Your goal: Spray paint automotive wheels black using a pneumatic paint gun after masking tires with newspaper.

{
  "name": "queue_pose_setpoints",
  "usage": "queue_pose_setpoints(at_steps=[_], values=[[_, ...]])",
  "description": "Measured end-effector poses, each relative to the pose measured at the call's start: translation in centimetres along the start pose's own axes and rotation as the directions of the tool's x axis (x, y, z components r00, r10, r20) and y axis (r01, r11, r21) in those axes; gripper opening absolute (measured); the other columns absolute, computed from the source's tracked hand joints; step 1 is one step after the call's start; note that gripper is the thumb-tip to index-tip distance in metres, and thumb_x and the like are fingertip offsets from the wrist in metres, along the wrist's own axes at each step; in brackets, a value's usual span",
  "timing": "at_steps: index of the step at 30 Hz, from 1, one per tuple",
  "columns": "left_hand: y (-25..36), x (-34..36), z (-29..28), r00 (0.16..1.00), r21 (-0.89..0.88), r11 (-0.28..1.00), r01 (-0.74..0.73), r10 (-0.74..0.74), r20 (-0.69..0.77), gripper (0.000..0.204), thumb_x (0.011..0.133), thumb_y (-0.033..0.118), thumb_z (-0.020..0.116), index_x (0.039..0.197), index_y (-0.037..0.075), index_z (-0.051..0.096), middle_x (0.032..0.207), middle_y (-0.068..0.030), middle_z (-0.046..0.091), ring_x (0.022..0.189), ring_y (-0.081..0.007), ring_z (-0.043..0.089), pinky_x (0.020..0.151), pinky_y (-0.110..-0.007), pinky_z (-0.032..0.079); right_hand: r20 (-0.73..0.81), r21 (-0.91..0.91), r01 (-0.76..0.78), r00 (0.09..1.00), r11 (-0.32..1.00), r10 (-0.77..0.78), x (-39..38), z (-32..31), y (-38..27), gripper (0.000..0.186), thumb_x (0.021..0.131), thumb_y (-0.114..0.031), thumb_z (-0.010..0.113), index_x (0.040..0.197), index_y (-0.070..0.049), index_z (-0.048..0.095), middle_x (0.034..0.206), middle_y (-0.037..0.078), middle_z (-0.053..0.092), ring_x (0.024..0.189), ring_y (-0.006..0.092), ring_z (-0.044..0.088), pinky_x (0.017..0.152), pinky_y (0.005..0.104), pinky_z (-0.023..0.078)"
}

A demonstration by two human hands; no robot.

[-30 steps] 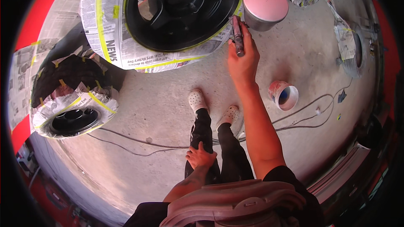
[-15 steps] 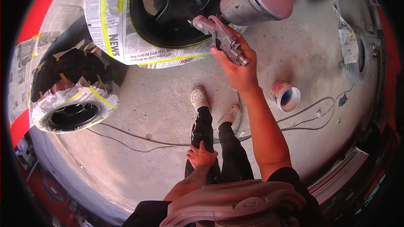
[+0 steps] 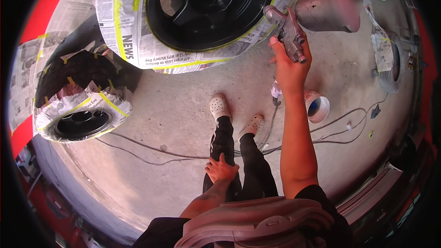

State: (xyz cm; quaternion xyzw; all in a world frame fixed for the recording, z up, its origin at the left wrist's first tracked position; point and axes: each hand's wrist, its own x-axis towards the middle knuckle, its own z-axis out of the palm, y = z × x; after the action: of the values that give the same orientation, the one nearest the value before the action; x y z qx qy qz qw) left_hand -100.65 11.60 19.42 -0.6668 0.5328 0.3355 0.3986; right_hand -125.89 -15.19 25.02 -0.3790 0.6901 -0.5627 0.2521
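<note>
The person is wearing a black short-sleeved top, with both forearms showing bare below the sleeves. Black trousers are covering the legs down to the ankles, and white perforated clogs are sitting on both feet. The left hand (image 3: 221,169) and right hand (image 3: 288,66) are going ungloved. A greyish ribbed piece of headgear is jutting in at the bottom edge.

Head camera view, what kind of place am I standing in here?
Probably a vehicle paint or wheel refinishing workshop. The right hand holds a spray gun with a paint cup over a black wheel masked with newspaper and yellow tape; a second masked wheel lies on the bare concrete floor.
</note>
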Motion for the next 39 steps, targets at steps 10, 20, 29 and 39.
queue_pose_setpoints(at_steps=[10, 20, 29, 39], values=[[0.2, -0.1, 0.1, 1.000, 0.008, 1.000, 0.006, -0.006, -0.001, 0.078, 0.066, 0.048, 0.068, 0.138, 0.023, 0.049, 0.126, -0.0194, 0.047, 0.113, -0.0368, 0.048, 0.097, -0.045, 0.034, 0.096, 0.089, -0.018, 0.995, 0.996, 0.009, -3.3, 3.4, -0.8, 0.051, 0.085, -0.001, 0.064, 0.134, -0.007, 0.054, 0.109, 0.009, 0.068, 0.090, 0.0140, 0.064, 0.082, 0.0283, 0.050], [0.3, -0.3, 0.4, 1.000, 0.021, 1.000, -0.002, 0.003, -0.024, 0.078, 0.067, 0.047, 0.067, 0.138, 0.023, 0.049, 0.127, -0.0196, 0.048, 0.112, -0.0358, 0.049, 0.096, -0.043, 0.035, 0.249, 0.010, -0.179, 0.953, 0.984, 0.171, -4.2, 2.4, 1.7, 0.049, 0.084, -0.001, 0.064, 0.132, -0.005, 0.056, 0.121, 0.016, 0.065, 0.109, 0.0226, 0.064, 0.093, 0.0309, 0.047], [0.4, -0.2, 0.5, 1.000, 0.018, 1.000, 0.007, -0.007, -0.008, 0.079, 0.066, 0.048, 0.067, 0.138, 0.023, 0.049, 0.130, -0.0199, 0.047, 0.113, -0.0359, 0.049, 0.096, -0.043, 0.035, 0.076, -0.035, -0.151, 0.985, 0.988, 0.153, -5.4, 0.5, 3.3, 0.052, 0.084, 0.001, 0.065, 0.134, -0.006, 0.054, 0.119, 0.015, 0.066, 0.108, 0.0208, 0.064, 0.093, 0.0312, 0.046], [0.4, 0.0, 0.6, 1.000, 0.002, 1.000, 0.016, -0.016, 0.005, 0.079, 0.066, 0.051, 0.071, 0.138, 0.023, 0.051, 0.130, -0.0209, 0.046, 0.116, -0.0373, 0.048, 0.097, -0.045, 0.036, 0.086, -0.153, -0.013, 0.996, 0.988, 0.026, -3.1, -0.7, 2.1, 0.050, 0.084, -0.001, 0.064, 0.133, -0.005, 0.055, 0.125, 0.016, 0.064, 0.116, 0.0254, 0.062, 0.096, 0.0324, 0.046]])
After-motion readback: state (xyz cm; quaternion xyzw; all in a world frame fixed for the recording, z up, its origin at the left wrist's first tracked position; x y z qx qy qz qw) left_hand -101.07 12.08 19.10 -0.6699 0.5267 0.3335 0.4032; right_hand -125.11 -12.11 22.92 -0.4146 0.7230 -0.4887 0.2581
